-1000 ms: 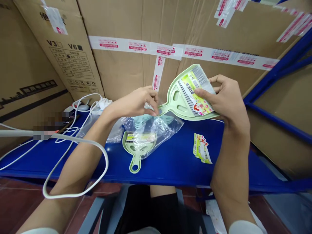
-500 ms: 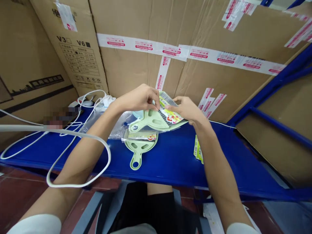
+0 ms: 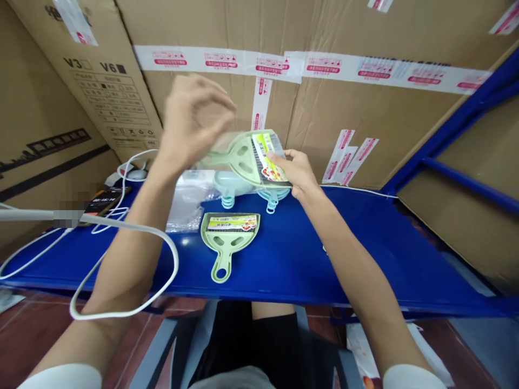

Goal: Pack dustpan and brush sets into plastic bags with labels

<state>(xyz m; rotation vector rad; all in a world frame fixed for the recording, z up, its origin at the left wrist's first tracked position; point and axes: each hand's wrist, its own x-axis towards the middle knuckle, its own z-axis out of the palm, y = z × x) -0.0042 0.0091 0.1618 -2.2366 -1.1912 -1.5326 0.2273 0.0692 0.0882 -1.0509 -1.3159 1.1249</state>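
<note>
My right hand grips a light green dustpan at its wide end, thumb on the yellow label of the dark-bristled brush. Clear film seems to cover this set, its handle pointing left. Raised to the upper left, my left hand is curled and smeared by motion; whether its fingertips pinch anything is unclear. Another green dustpan and brush set lies on the blue table, handle toward me. Behind it are light blue dustpans and more light blue handles, partly hidden by the held set.
Clear plastic bags lie left of centre. A phone, white cables and a white object are at the left. Taped cardboard stands behind; a blue metal frame rises at the right. My right forearm mostly hides a small yellow-green item.
My left hand has left the dustpan and moved up and left. The held set has turned and risen slightly in my right hand, uncovering light blue pieces behind. The view has shifted.
</note>
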